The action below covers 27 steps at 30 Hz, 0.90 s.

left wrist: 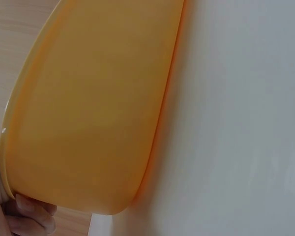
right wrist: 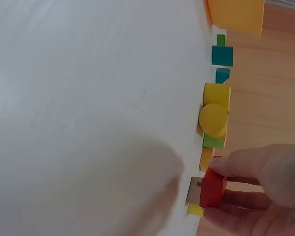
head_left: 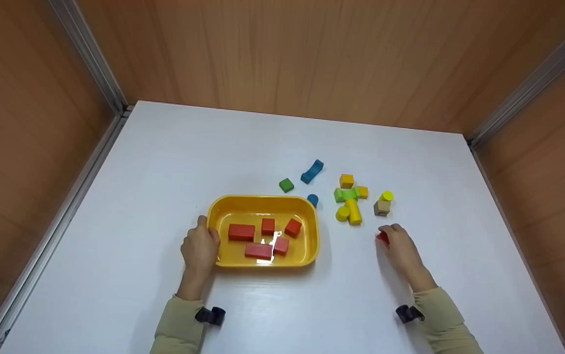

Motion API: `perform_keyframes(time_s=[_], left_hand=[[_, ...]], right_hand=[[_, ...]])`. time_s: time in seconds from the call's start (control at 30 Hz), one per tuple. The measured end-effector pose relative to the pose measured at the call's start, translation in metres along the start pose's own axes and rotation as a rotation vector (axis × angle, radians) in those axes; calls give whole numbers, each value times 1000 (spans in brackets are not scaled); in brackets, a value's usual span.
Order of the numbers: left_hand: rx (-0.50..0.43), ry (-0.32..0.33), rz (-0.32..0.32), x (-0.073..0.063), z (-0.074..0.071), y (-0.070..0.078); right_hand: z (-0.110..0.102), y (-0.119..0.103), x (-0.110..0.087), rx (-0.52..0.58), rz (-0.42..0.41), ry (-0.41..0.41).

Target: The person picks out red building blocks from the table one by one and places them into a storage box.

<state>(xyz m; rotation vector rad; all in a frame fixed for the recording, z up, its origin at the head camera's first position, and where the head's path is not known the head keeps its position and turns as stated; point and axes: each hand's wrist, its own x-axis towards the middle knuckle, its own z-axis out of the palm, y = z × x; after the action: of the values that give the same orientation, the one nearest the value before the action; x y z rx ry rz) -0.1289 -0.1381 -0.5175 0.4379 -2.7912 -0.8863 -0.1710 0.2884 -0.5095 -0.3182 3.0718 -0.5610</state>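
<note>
My left hand grips the left end of a yellow plastic tray, thumb over the rim and fingers below it, as the left wrist view shows. Inside the tray lie several red blocks, some long and some short. To the right, my right hand pinches a red block between thumb and fingers, over the white table. Just beyond that hand a plain wooden block stands near a small yellow cylinder.
Right of the tray is a cluster with a yellow cylinder, a light green arched block and orange cubes. Behind the tray lie a green block, a blue curved block and a blue round piece. Wooden panels enclose the table.
</note>
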Motion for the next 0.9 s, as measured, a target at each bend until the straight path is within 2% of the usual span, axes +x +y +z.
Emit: perform_keyframes(time_s=[0.4, 0.67, 0.9], left_hand=[[-8, 25, 23, 0, 0, 1], [-8, 39, 28, -1, 0, 2], [-1, 45, 22, -2, 0, 3]], right_hand=[[-6, -43, -2, 20, -141, 106], [-13, -73, -4, 50, -214, 135], [-17, -97, -7, 84, -271, 130]])
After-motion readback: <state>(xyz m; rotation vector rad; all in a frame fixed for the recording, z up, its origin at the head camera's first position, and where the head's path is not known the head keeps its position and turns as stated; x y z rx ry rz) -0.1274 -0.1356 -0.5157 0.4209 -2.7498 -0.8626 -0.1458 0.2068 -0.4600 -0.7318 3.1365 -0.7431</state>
